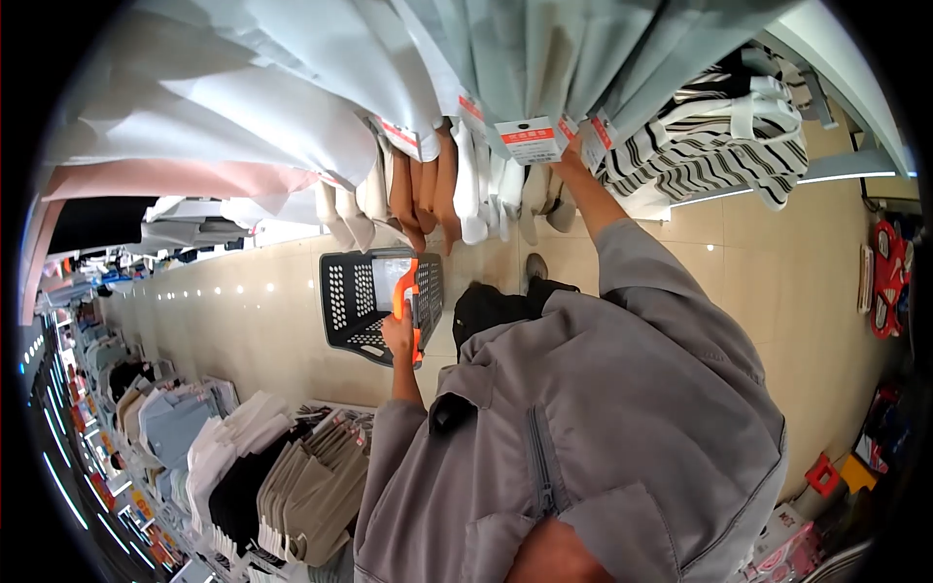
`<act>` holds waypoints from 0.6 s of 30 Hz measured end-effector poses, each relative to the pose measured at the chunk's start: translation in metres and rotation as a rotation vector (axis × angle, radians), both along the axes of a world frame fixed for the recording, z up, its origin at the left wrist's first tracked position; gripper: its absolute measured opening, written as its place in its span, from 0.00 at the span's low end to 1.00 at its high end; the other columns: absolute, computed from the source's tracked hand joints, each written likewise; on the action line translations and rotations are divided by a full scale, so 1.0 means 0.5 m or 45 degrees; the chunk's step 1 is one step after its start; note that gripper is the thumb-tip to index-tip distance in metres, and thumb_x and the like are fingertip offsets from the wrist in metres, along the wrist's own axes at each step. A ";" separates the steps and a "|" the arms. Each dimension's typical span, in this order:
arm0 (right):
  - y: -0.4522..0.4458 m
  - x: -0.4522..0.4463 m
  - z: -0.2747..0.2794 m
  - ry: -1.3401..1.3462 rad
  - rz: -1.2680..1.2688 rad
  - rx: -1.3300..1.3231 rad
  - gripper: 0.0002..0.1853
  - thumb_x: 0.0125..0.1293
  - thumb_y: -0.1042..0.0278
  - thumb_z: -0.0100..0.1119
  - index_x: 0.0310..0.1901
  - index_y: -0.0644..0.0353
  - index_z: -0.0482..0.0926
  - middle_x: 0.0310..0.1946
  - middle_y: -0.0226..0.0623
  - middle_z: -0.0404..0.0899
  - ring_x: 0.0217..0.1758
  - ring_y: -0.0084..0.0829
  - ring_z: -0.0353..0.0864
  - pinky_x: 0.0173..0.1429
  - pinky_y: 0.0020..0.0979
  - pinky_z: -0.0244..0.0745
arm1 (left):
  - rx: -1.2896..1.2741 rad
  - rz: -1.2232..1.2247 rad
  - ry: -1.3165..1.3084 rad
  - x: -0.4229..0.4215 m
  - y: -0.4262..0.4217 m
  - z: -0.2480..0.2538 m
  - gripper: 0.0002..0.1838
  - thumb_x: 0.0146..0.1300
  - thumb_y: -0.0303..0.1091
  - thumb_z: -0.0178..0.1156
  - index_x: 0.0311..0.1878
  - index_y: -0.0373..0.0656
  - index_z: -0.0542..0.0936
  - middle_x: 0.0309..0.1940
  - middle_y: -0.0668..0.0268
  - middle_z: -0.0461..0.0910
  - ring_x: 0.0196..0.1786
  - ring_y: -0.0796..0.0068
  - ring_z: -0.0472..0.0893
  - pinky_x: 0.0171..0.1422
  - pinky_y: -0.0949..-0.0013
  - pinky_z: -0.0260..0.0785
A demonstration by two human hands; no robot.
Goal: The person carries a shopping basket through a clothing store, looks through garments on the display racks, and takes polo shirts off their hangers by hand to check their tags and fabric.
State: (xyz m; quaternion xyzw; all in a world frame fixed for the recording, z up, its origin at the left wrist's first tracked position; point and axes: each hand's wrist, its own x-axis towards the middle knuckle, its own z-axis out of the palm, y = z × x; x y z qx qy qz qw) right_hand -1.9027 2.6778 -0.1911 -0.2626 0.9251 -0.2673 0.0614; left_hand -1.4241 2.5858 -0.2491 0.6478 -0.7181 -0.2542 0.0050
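Observation:
My left hand (397, 332) is wrapped around the orange handle (405, 289) of a dark grey shopping basket (348, 303). Something pale and flat lies inside the basket against its side. Up among hanging grey-green garments (544, 58), my right hand (570, 158) is at the edge of a white and red price tag (530, 142). Its fingers look closed on the tag, though they are partly hidden behind it. More tags hang from the neighbouring garments on both sides.
White garments (233, 87) hang at upper left, with brown sleeves (428, 185) and white ones below. Black-and-white striped clothes (700, 146) hang to the right. Racks of folded or hanging clothes (311, 476) stand at lower left. Beige tiled floor (233, 321) runs between.

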 end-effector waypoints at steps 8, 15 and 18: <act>-0.010 -0.032 -0.031 0.126 -0.050 0.034 0.21 0.62 0.56 0.53 0.52 0.59 0.75 0.43 0.49 0.80 0.46 0.48 0.79 0.48 0.45 0.74 | 0.100 0.074 0.054 0.001 -0.004 0.000 0.30 0.59 0.60 0.57 0.31 0.34 0.83 0.26 0.44 0.80 0.35 0.42 0.81 0.42 0.49 0.71; -0.058 -0.019 -0.058 0.173 0.011 0.078 0.21 0.61 0.56 0.54 0.52 0.59 0.75 0.44 0.49 0.80 0.47 0.47 0.79 0.49 0.44 0.74 | 0.118 0.070 0.020 0.019 -0.015 -0.037 0.32 0.58 0.62 0.55 0.31 0.35 0.83 0.27 0.42 0.79 0.36 0.41 0.80 0.43 0.48 0.72; -0.075 -0.014 -0.065 0.190 0.038 0.092 0.21 0.61 0.55 0.54 0.52 0.59 0.75 0.44 0.49 0.79 0.48 0.47 0.78 0.50 0.44 0.73 | 0.081 0.039 -0.003 0.017 -0.007 -0.027 0.32 0.58 0.62 0.55 0.32 0.34 0.83 0.28 0.42 0.80 0.37 0.41 0.81 0.43 0.47 0.71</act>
